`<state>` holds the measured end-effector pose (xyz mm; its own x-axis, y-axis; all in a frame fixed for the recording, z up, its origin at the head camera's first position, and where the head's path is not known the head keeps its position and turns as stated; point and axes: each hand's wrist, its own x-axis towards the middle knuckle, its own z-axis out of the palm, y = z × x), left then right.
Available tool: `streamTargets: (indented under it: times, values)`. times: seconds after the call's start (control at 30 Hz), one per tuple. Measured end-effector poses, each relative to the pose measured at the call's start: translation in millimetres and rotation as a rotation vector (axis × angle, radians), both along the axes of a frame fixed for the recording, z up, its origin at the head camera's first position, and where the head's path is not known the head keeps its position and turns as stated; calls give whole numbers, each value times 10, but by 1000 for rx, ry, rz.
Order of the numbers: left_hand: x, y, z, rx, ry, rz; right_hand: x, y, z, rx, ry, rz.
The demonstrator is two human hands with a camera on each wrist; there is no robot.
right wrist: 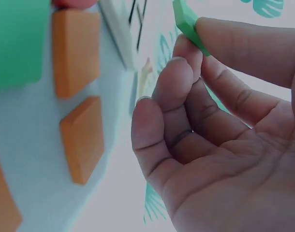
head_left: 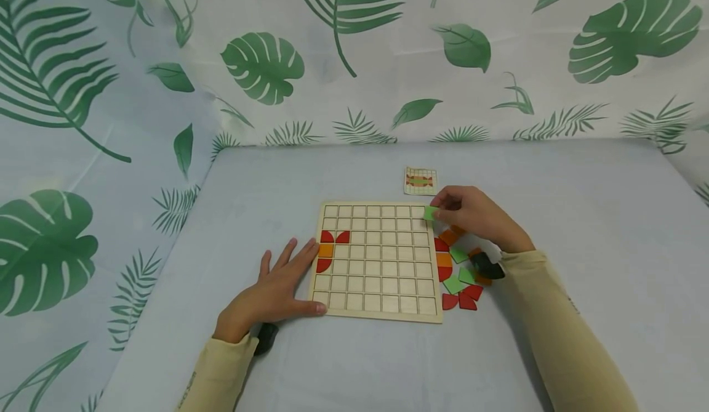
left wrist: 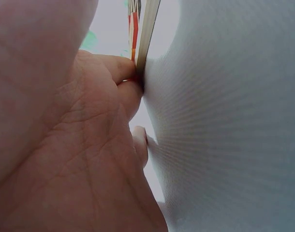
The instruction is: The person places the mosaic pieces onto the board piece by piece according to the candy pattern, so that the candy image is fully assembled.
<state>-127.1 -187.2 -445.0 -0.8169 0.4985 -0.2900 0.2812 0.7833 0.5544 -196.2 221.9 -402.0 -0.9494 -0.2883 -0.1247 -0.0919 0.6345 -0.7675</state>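
Between thumb and fingers my right hand (head_left: 477,212) pinches a green square tile (head_left: 429,213), held over the far right corner of the wooden grid board (head_left: 382,321). The right wrist view shows the same green tile (right wrist: 187,23) at the fingertips. At the board's left edge rests my left hand (head_left: 275,290), fingers spread and thumb by the near left corner. Along the board's left column lie a red quarter-round tile (head_left: 327,237), an orange square tile (head_left: 325,250) and another red tile (head_left: 324,265). One more red tile (head_left: 343,237) sits in the second column.
Right of the board lies a loose pile of red, orange and green tiles (head_left: 467,275), partly under my right wrist. Behind the board is a small pattern card (head_left: 420,191). A leaf-print cloth (head_left: 365,92) hangs at the table's back and left.
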Motion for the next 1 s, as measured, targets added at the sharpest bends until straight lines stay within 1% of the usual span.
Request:
streamTargets:
  times: [0.1, 0.33, 0.5, 0.77, 1.0]
  values:
    - [-2, -1, 0, 0, -2, 0, 6, -37, 19, -22, 9, 2]
    - [-4, -5, -5, -4, -5, 1, 13, -145, 45, -90, -3, 14]
    - [-3, -4, 0, -3, -2, -1, 3, -239, 43, -106, -18, 29]
    - [4, -12, -4, 8, 6, -11, 4, -414, 34, -98, 9, 78]
    - [-7, -19, -21, -1, 16, -11, 31, -560, 23, -149, -8, 104]
